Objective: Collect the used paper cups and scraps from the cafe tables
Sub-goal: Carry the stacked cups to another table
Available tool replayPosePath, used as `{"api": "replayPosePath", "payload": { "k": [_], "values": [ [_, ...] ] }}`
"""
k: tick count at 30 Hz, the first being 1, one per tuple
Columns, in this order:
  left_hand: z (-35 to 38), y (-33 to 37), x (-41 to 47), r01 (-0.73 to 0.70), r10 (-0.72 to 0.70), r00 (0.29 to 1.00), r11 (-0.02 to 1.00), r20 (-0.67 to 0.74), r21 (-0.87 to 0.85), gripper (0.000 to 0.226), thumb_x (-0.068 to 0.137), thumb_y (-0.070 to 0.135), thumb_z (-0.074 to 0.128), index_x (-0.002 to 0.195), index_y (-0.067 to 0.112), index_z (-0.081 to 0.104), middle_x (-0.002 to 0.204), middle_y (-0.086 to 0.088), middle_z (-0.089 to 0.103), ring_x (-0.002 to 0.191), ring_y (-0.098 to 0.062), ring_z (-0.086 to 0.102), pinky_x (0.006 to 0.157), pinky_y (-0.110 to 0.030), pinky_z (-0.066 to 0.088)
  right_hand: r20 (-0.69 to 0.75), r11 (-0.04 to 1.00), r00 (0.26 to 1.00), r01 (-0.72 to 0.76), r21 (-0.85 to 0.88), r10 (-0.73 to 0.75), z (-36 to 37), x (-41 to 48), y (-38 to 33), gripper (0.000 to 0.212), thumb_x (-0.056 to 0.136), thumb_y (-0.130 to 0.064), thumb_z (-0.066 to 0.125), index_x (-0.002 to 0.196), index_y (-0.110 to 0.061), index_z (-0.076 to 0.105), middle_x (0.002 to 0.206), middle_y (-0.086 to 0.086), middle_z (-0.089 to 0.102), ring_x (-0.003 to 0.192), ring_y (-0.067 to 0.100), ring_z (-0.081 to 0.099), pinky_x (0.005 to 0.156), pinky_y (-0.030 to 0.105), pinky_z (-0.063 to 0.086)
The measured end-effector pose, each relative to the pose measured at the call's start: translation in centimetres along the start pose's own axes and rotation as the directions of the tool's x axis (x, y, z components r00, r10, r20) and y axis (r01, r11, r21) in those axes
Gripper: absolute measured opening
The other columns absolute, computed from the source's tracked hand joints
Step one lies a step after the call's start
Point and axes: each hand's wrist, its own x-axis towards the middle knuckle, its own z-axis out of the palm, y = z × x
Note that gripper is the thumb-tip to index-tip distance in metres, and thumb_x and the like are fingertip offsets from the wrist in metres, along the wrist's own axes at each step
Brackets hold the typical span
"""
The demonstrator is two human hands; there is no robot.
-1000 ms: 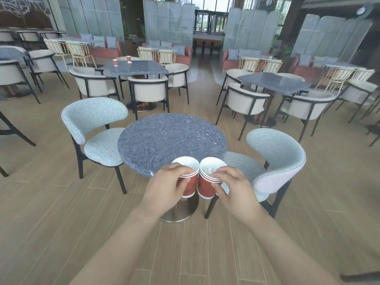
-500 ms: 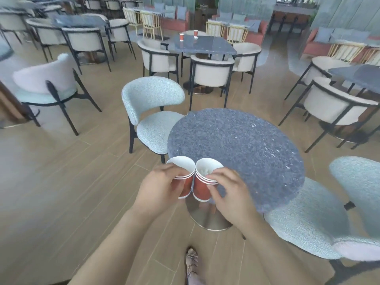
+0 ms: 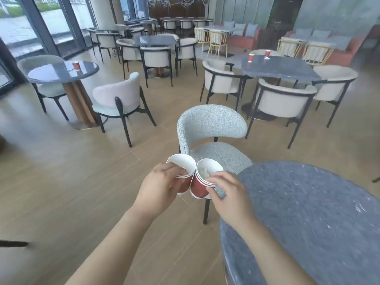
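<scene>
Holding left cup (image 3: 179, 163), right cup (image 3: 199, 185), near upright, mouths up

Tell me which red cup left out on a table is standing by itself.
The lone cup on the round table by the windows, far left. A second cup and a third cup share the square table on the right.

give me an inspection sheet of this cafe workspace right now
surface: grey speckled round table at right
job's things: red paper cup beside nested cups holding white scraps; uncollected: lone cup on window-side table, front cup and back cup on square table
clutter: nothing seen
grippers: left hand grips red paper cup; right hand pinches nested cups' rim
cables: nothing seen
surroundings: grey chair ahead, glass wall at left
</scene>
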Motion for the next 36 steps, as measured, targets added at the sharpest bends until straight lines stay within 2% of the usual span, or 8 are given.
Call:
{"api": "replayPosePath", "payload": {
  "k": [2,9,13,18,24,31,36],
  "values": [
    [-0.3,-2.9,2.1,0.036,-0.036,0.999,0.999,-0.028,0.013,0.014,0.081,0.007,0.061,0.088,0.018,0.068,0.084,0.0,0.069,0.076,-0.028,0.061,0.062,-0.032,0.051,0.031,0.999,0.999,0.031,0.013,-0.032,2.2,3.8,0.2,0.022,0.075,-0.004,0.07,0.091,-0.018,0.069,0.094,-0.004,0.062,0.09,0.017,0.057,0.081,0.008,0.033],
    [-1.9,-15.8,9.6,0.171,-0.163,0.979,0.984,-0.12,0.058,0.018,0.082,0.005,0.063,0.091,0.019,0.068,0.088,0.004,0.067,0.078,-0.024,0.06,0.061,-0.033,0.05,0.107,0.987,0.985,0.128,0.093,-0.138,13.4,17.5,0.4,0.021,0.076,-0.005,0.069,0.093,-0.019,0.069,0.098,-0.004,0.063,0.093,0.017,0.059,0.079,0.014,0.039],
    [-3.8,-24.7,14.6,0.218,-0.212,0.972,0.974,-0.103,0.054,0.014,0.083,0.01,0.062,0.091,0.021,0.068,0.09,0.005,0.067,0.082,-0.021,0.061,0.064,-0.036,0.052,0.126,0.983,0.98,0.141,0.12,-0.156,21.0,25.5,-0.4,0.02,0.077,-0.006,0.068,0.093,-0.019,0.069,0.097,-0.006,0.063,0.089,0.017,0.059,0.074,0.019,0.042],
    [-6.9,-34.9,21.2,0.242,-0.238,0.969,0.969,-0.072,0.057,0.013,0.084,0.015,0.061,0.089,0.025,0.067,0.09,0.009,0.067,0.082,-0.017,0.062,0.066,-0.035,0.053,0.157,0.981,0.974,0.144,0.133,-0.165,29.1,34.9,-1.9,0.02,0.079,-0.008,0.067,0.096,-0.018,0.069,0.098,-0.006,0.063,0.093,0.017,0.058,0.078,0.023,0.045],
    [-7.5,-44.7,28.9,0.264,-0.259,0.963,0.962,-0.075,0.075,0.014,0.084,0.015,0.06,0.089,0.027,0.066,0.087,0.008,0.067,0.08,-0.02,0.06,0.065,-0.037,0.052,0.177,0.982,0.968,0.162,0.092,-0.176,36.6,45.2,-1.6,0.021,0.077,-0.007,0.068,0.094,-0.019,0.069,0.097,-0.005,0.062,0.093,0.015,0.055,0.081,0.013,0.035],
    [-6.6,-56.5,41.4,0.314,-0.305,0.947,0.945,-0.102,0.089,0.014,0.081,0.013,0.061,0.088,0.024,0.067,0.087,0.008,0.066,0.08,-0.019,0.06,0.063,-0.035,0.051,0.183,0.976,0.961,0.193,0.103,-0.209,46.0,60.0,1.7,0.023,0.076,-0.001,0.067,0.095,-0.014,0.068,0.098,-0.001,0.062,0.092,0.021,0.057,0.081,0.02,0.041],
    [-7.4,-64.3,50.5,0.396,-0.383,0.913,0.914,-0.138,0.086,0.012,0.082,0.016,0.061,0.089,0.024,0.067,0.088,0.007,0.066,0.083,-0.019,0.06,0.066,-0.036,0.051,0.259,0.965,0.931,0.229,0.128,-0.255,52.5,72.0,3.0,0.018,0.078,0.0,0.066,0.092,-0.012,0.066,0.098,0.001,0.062,0.092,0.022,0.057,0.078,0.014,0.035]
  ]
}}
